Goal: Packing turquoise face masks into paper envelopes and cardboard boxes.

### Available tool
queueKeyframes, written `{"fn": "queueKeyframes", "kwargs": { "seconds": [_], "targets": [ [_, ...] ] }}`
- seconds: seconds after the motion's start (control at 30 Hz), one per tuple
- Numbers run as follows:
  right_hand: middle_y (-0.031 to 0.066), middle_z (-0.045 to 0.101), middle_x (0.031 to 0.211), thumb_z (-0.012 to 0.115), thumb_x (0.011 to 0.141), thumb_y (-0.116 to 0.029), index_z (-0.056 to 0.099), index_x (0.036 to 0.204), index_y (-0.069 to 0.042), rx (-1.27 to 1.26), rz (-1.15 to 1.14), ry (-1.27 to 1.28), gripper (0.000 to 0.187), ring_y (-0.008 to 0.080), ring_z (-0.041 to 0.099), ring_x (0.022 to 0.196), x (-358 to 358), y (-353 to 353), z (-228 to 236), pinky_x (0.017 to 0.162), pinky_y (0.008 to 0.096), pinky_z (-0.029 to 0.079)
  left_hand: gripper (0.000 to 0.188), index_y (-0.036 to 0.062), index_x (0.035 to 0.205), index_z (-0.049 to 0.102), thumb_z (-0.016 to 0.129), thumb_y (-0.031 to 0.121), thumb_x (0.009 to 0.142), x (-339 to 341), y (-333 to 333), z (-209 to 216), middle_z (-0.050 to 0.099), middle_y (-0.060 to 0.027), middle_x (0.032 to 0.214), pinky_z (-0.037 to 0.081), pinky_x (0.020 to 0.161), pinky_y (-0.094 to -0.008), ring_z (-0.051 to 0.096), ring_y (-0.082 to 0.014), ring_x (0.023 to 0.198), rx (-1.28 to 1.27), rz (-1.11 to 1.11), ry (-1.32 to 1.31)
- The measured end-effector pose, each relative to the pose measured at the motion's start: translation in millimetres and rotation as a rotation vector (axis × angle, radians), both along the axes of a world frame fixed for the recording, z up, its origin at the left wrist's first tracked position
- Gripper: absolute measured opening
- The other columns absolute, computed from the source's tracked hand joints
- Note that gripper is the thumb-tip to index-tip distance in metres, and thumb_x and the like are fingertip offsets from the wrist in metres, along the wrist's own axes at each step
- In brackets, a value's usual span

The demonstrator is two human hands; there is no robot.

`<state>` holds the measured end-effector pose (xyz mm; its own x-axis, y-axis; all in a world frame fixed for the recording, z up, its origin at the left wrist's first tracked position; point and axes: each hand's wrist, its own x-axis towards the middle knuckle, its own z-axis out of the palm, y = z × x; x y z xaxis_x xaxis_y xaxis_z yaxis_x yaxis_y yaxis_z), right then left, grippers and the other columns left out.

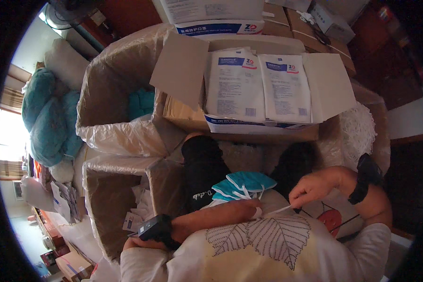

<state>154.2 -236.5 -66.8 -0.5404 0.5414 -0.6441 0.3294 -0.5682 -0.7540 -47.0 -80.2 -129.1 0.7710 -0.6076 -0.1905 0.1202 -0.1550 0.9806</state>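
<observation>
My right hand [311, 189] is closed in a pinch on one end of a thin white strap [279, 210]. The strap runs taut across my lap toward my left hand [249, 208]. That hand looks closed, with a bit of white by its fingertips; what it grips is mostly hidden. Just beyond my left hand, several teal face masks [249, 181] with white straps lie overlapped on my lap. A black device is strapped to each wrist.
Ahead stands an open carton [256, 126] of white printed packets [235, 87]. Plastic-lined boxes [120, 136] flank my left side, one holding teal items, another white packets [141, 204]. White cords [357, 131] fill a lined box at right. Teal-filled bags [47, 122] are piled far left.
</observation>
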Motion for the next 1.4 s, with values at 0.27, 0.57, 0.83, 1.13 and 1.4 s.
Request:
{"fn": "queueKeyframes", "kwargs": {
  "seconds": [0.27, 0.57, 0.83, 1.13, 1.4],
  "targets": [
    [0.0035, 0.058, 0.080, 0.046, 0.089, -0.029, 0.057, 0.092, -0.003, -0.020, -0.019, 0.033, 0.029, 0.0087, 0.049, 0.075, -1.3, -9.6, -1.7, 0.068, 0.0260, 0.041, 0.019, -0.0020, 0.093, 0.052, 0.049, 0.015, 0.085, -0.8, -4.2, -1.7, 0.051, -0.0165, 0.098, 0.041, 0.079, -0.0359, 0.052, -0.0317, 0.089, 0.018, -0.038, -0.016],
    [0.0001, 0.054, 0.071, 0.046, 0.089, -0.026, 0.056, 0.082, -0.002, -0.036, -0.177, -0.071, 0.027, 0.0054, 0.046, 0.069, 10.0, -27.5, -1.8, 0.060, 0.0246, 0.041, 0.020, -0.0024, 0.093, 0.052, 0.048, 0.016, 0.085, -9.9, -4.9, -4.0, 0.051, -0.0161, 0.095, 0.041, 0.078, -0.0358, 0.053, -0.0313, 0.087, 0.106, -0.080, -0.026],
    [0.0019, 0.054, 0.071, 0.049, 0.086, -0.023, 0.054, 0.081, -0.004, -0.011, -0.870, 0.053, 0.020, 0.0060, 0.048, 0.060, 25.0, -12.3, 37.2, 0.050, 0.0187, 0.038, 0.024, 0.0002, 0.093, 0.053, 0.042, 0.020, 0.089, 3.2, 29.6, 1.5, 0.050, -0.0059, 0.081, 0.040, 0.071, -0.0317, 0.050, -0.0189, 0.075, -0.223, 0.808, 0.142],
    [-0.0004, 0.046, 0.070, 0.041, 0.091, -0.021, 0.052, 0.090, -0.004, 0.170, -0.942, 0.289, 0.020, 0.0052, 0.042, 0.060, -74.0, 69.7, 1.9, 0.049, 0.0185, 0.034, 0.028, 0.0060, 0.101, 0.051, 0.035, 0.028, 0.093, 30.4, 44.0, 26.2, 0.051, -0.0011, 0.081, 0.038, 0.083, -0.0319, 0.050, -0.0158, 0.082, -1.169, 1.235, 0.536],
    [-0.0028, 0.046, 0.068, 0.044, 0.091, -0.030, 0.054, 0.088, -0.003, 0.361, -1.164, 0.058, 0.029, 0.0053, 0.042, 0.062, -82.8, 93.0, -19.4, 0.056, 0.0213, 0.037, 0.026, 0.0073, 0.109, 0.046, 0.035, 0.024, 0.093, 30.3, 40.1, 18.2, 0.050, -0.0013, 0.087, 0.038, 0.079, -0.0288, 0.048, -0.0142, 0.082, -1.049, 1.340, 0.292]
  ]
}}
